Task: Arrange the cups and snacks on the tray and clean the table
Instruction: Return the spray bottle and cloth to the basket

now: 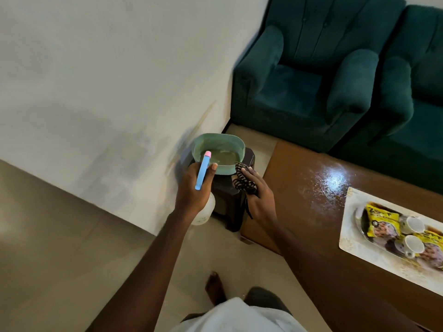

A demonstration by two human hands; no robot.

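My left hand grips a white spray bottle with a blue trigger head and pink tip, held over the floor next to a dark stool. My right hand holds a crumpled striped cloth just above that stool. On the brown table at the right lies a steel tray on a pale mat. The tray carries yellow snack packets and two white cups. Spray droplets glisten on the table top near the mat.
A green basin holding murky water sits on the dark stool against the white wall. Two teal armchairs stand behind the table. My bare foot is on the tiled floor below.
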